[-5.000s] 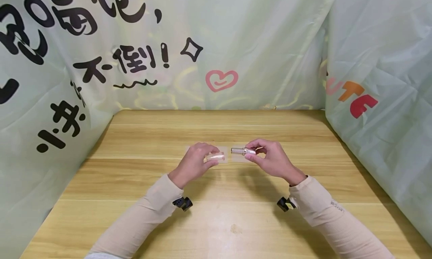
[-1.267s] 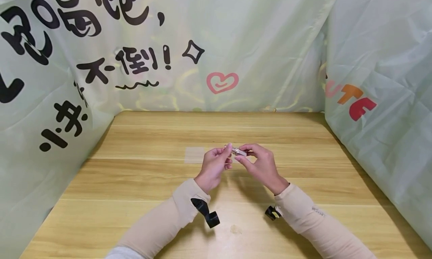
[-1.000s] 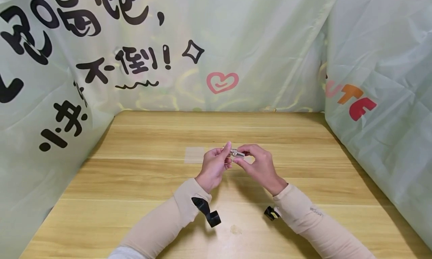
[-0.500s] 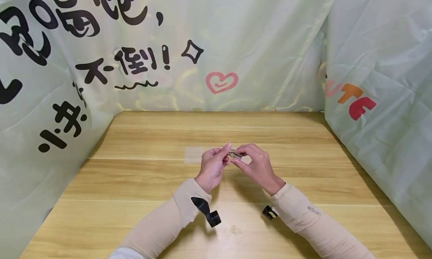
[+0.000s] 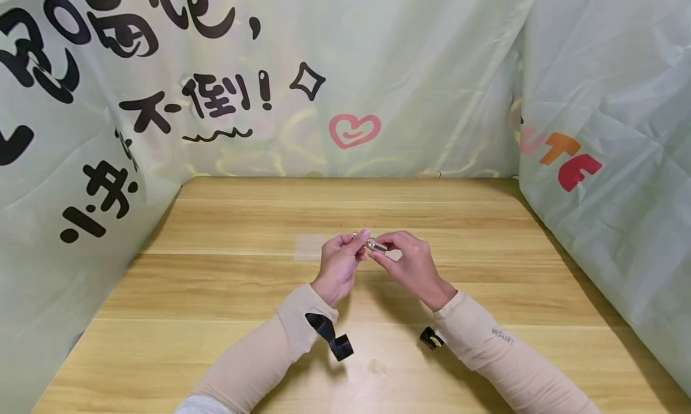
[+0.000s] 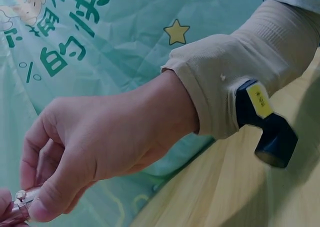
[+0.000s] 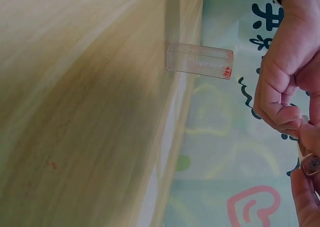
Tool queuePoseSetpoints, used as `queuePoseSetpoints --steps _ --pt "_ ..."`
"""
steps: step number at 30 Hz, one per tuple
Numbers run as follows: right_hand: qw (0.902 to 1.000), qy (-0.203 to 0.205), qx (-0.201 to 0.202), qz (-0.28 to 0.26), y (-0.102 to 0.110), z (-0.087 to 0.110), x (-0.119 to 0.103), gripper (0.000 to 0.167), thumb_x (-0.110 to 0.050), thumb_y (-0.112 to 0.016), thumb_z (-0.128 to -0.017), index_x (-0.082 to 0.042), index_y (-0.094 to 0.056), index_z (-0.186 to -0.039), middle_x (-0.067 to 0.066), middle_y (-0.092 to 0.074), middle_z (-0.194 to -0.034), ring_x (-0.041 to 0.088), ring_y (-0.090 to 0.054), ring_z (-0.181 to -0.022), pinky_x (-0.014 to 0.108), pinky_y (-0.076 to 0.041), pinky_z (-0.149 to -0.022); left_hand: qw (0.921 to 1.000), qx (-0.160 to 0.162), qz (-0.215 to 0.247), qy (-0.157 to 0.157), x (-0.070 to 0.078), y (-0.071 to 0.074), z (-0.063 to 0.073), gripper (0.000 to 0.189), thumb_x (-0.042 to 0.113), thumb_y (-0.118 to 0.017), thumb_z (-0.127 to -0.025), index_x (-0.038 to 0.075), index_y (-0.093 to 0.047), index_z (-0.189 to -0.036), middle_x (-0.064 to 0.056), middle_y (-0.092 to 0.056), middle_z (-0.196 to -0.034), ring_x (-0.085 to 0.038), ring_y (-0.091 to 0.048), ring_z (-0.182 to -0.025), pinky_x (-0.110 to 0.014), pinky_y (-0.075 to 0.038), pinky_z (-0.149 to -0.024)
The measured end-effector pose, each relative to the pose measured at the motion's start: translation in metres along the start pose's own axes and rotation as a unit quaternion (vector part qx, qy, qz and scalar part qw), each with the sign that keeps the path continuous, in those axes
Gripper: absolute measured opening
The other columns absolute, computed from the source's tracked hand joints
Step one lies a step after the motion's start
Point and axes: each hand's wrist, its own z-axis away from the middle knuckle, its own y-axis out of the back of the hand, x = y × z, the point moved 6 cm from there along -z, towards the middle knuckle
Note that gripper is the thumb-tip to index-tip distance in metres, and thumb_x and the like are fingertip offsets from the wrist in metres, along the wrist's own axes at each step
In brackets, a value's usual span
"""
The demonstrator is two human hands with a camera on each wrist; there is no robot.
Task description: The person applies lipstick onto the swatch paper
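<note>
Both hands meet over the middle of the table around a small silvery lipstick tube (image 5: 376,246). My right hand (image 5: 414,269) pinches its base between thumb and fingertips. With thumb and curled fingers, my left hand (image 5: 337,269) grips the other end and covers most of it. Part of the lipstick tube (image 6: 21,207) shows at the left thumb in the left wrist view. The right wrist view has a clear lipstick cap (image 7: 200,61) with small print standing on the table; in the head view it is hidden behind the hands.
A thin translucent square (image 5: 310,247) lies flat on the wooden table (image 5: 259,354) left of the hands, and another (image 5: 396,254) is partly covered by the right hand. Printed cloth (image 5: 410,90) encloses the back and sides. Black camera mounts (image 5: 335,340) hang from both wrists.
Five seconds ago the hands were apart, the left holding the clear cap, the right the lipstick tube. Now both hold the tube. Over the last second the right hand has shifted slightly left.
</note>
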Motion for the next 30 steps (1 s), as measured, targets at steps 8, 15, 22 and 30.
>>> queuePoseSetpoints --steps 8,15,22,30 --pt "0.9992 -0.031 -0.009 -0.026 -0.002 0.0 0.003 0.029 0.003 -0.085 -0.069 0.003 -0.067 -0.092 0.013 -0.07 -0.084 0.022 -0.069 -0.072 0.025 -0.057 -0.061 0.9999 -0.002 0.001 -0.011 0.003 -0.001 -0.001 0.016 0.001 -0.067 -0.09 0.003 -0.054 -0.08 -0.002 -0.057 -0.078 -0.008 -0.051 -0.065 -0.017 -0.046 -0.056" --pt "0.9957 -0.064 -0.027 -0.06 -0.003 -0.001 0.008 0.025 0.004 -0.082 -0.073 0.004 -0.068 -0.093 0.014 -0.071 -0.088 0.024 -0.07 -0.075 0.024 -0.057 -0.065 0.9999 -0.007 0.004 -0.011 0.004 0.0 -0.002 0.016 0.001 -0.067 -0.09 0.003 -0.054 -0.081 -0.003 -0.055 -0.081 -0.008 -0.051 -0.066 -0.017 -0.046 -0.057" --pt "0.9915 -0.095 -0.042 -0.078 -0.004 -0.003 0.01 0.021 0.002 -0.08 -0.077 0.004 -0.069 -0.095 0.014 -0.071 -0.088 0.023 -0.07 -0.074 0.025 -0.057 -0.064 0.9998 -0.011 0.012 -0.015 0.005 0.001 -0.001 0.019 -0.001 -0.067 -0.09 0.005 -0.053 -0.077 -0.002 -0.056 -0.08 -0.009 -0.051 -0.066 -0.019 -0.046 -0.06" --pt "0.9843 -0.138 -0.055 -0.095 -0.005 -0.003 0.013 0.014 -0.001 -0.074 -0.084 0.005 -0.069 -0.096 0.013 -0.071 -0.086 0.019 -0.068 -0.069 0.029 -0.057 -0.061 0.9996 -0.016 0.023 -0.01 0.005 0.002 -0.001 0.013 -0.003 -0.065 -0.09 0.006 -0.06 -0.082 -0.001 -0.056 -0.081 -0.008 -0.049 -0.068 -0.018 -0.041 -0.059"
